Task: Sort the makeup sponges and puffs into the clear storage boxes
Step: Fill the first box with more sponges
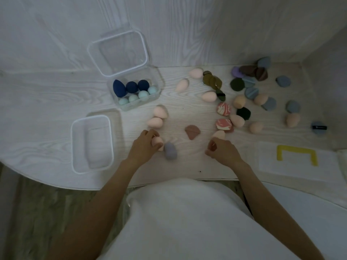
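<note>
My left hand (pixel 144 145) grips a peach egg-shaped sponge (pixel 157 142) on the table, beside a grey-lilac sponge (pixel 170 150). My right hand (pixel 221 150) pinches something small and pinkish that I cannot make out, just below another peach sponge (pixel 219 134). An open clear box (pixel 157 79) holds navy sponges (pixel 131 87) and several light-blue ones (pixel 143 94). A second clear box (pixel 92 143) stands at the near left, nothing visible in it. More peach sponges (pixel 158 112), two marbled pink ones (pixel 223 109) and a flat pink puff (pixel 192 131) lie between.
A heap of olive, blue-grey, brown and purple puffs (pixel 247 83) with more peach sponges fills the right back of the table. A white sheet with a yellow bracket mark (pixel 296 154) lies at the near right. Walls close the back and right side.
</note>
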{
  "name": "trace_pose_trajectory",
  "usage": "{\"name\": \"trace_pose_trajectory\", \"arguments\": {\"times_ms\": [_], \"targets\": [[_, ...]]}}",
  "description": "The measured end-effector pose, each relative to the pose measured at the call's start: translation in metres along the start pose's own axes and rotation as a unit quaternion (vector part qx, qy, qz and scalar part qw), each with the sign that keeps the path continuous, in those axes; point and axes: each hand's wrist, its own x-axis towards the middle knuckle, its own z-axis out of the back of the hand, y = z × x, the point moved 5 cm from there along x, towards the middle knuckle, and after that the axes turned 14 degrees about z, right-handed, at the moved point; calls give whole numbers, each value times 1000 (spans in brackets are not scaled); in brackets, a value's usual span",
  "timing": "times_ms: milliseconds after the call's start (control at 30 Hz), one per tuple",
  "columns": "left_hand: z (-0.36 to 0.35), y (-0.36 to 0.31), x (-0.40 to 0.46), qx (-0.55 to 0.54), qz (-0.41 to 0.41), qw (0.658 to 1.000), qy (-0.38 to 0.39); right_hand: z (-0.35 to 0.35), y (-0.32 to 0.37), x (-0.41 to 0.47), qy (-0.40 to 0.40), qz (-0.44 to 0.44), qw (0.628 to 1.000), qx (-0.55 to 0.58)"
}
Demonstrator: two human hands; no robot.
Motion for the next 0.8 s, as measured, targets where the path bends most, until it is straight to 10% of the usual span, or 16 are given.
{"name": "trace_pose_trajectory", "arguments": {"times_ms": [500,633,800], "targets": [[96,-8,28,-390,86,913,-84,18,203,99,-57,357,921,145],[137,7,71,-192,10,960,-205,38,215,155,-162,350,917,103],[129,7,124,87,-36,981,-172,39,227,214,-170,339,925,-17]]}}
